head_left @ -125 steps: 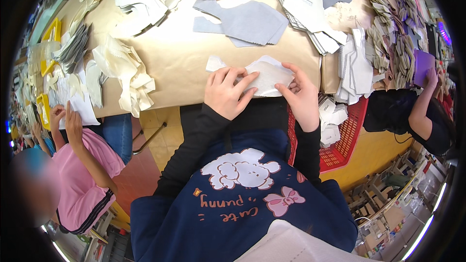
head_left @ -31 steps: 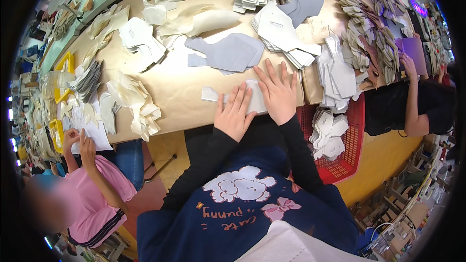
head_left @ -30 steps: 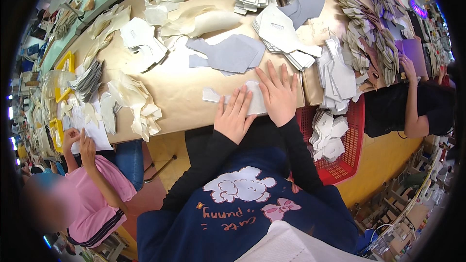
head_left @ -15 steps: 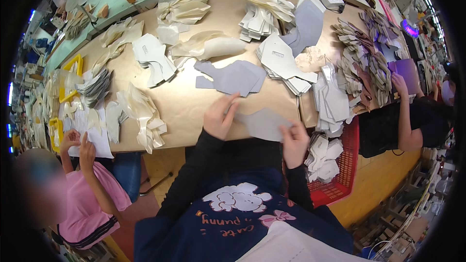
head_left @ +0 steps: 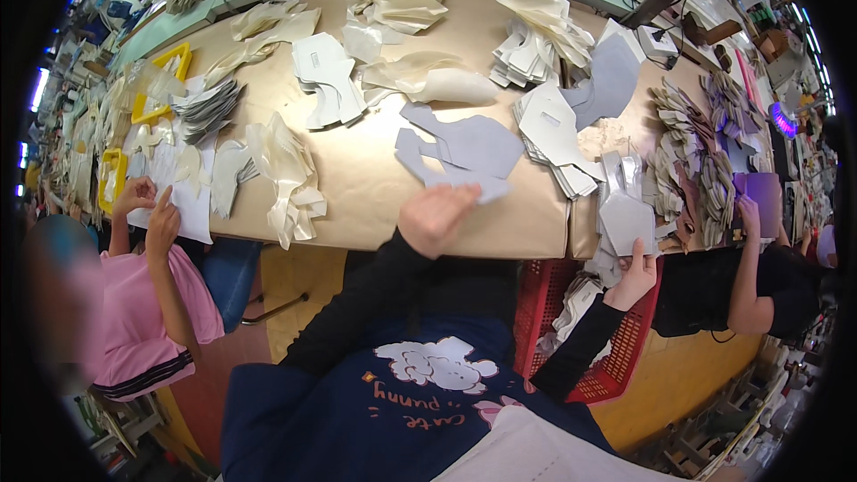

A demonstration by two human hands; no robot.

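My left hand (head_left: 439, 219) is at the near edge of a small pile of flat grey cut pieces (head_left: 491, 145). Its fingers are closed on the front grey cut piece (head_left: 418, 161), which lies askew from those behind it; the hand is slightly blurred. Farther right, my right hand (head_left: 632, 277) pinches the near end of a light grey cut piece (head_left: 627, 221). That piece is over a stack of similar pieces at the table's right front edge, partly covering them.
Stacks of white cut pieces (head_left: 546, 125) and cream bundles (head_left: 290, 183) surround the brown table top (head_left: 384, 219). Below the right edge hangs a red basket (head_left: 534, 303) holding more pieces. Co-workers sit left, in a pink shirt (head_left: 147, 312), and right, in black (head_left: 705, 295).
My right hand has carried the light grey piece rightward to the stack at the edge. My left hand has released that piece and closed on another at the grey pile. The view has shifted.
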